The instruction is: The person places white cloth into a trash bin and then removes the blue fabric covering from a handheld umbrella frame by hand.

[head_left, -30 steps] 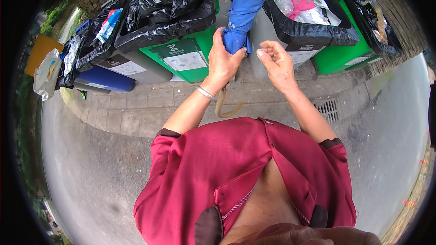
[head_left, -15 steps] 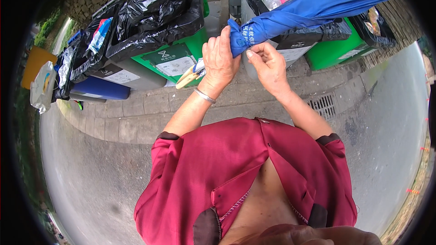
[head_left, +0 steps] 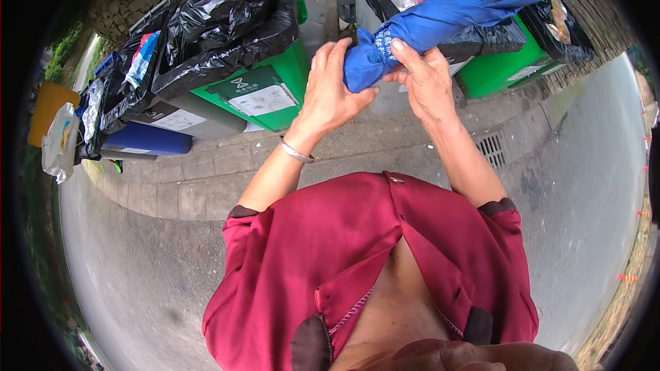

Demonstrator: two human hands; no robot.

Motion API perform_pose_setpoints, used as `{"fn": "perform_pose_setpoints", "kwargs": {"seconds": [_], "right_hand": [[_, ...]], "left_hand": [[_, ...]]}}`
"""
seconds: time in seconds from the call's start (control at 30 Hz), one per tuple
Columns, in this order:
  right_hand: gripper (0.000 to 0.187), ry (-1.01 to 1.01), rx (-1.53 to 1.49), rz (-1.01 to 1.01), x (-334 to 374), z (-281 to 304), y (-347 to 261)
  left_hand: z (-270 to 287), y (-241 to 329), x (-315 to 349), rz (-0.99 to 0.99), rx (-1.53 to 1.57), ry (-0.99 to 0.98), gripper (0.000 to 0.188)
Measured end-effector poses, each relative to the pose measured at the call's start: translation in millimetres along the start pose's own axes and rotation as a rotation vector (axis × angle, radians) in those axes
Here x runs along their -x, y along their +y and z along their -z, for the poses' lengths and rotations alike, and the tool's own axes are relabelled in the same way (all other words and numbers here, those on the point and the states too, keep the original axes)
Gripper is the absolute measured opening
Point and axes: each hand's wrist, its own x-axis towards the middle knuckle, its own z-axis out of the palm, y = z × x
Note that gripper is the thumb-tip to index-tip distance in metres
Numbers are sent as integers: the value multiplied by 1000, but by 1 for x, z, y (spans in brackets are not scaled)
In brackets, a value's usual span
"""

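A furled blue umbrella (head_left: 454, 10) slants from between my hands up to the far right, its cloth twisted around the shaft. My left hand (head_left: 332, 89) grips the gathered near end, thumb stretched along the underside and fingers up the far side. The umbrella's handle is hidden from view. With thumb on top and fingers beneath, my right hand (head_left: 427, 82) pinches the cloth just beyond the bunched part, beside some pale print. A silver bracelet (head_left: 297, 151) circles my left wrist.
Beyond my hands stands a row of bins: a green bin (head_left: 258, 96) with a black liner, a grey bin (head_left: 185, 120), a blue bin (head_left: 148, 139) and another green bin (head_left: 498, 69). White bags and wrappers fill several. A drain grate (head_left: 491, 150) lies in the paving at right.
My right hand has moved up the umbrella and now pinches its cloth. My left hand has turned, and the pale handle that stuck out below it no longer shows.
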Motion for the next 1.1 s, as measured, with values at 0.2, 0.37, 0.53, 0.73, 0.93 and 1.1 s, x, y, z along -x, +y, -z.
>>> {"fn": "perform_pose_setpoints", "kwargs": {"seconds": [0.2, 0.37, 0.53, 0.73, 0.93, 1.1], "right_hand": [[22, 159, 442, 346, 10, 1, 9], [17, -22, 1050, 990, -3, 1, 8], [9, -143, 1328, 1096, -13, 2, 8], [9, -75, 1435, 1003, -25, 5, 21], [10, 167, 1178, 777, -32, 17, 42], [6, 104, 1160, 760, -15, 10, 31]], "left_hand": [[12, -4, 3, 368, 297, -185, 43], [11, 7, 3, 372, 231, -160, 41], [9, 10, 6, 327, 1, -125, 38], [1, 13, 6, 322, -140, -173, 41], [2, 13, 3, 341, -66, -187, 40], [-1, 12, 4, 362, 43, -164, 40]]}}
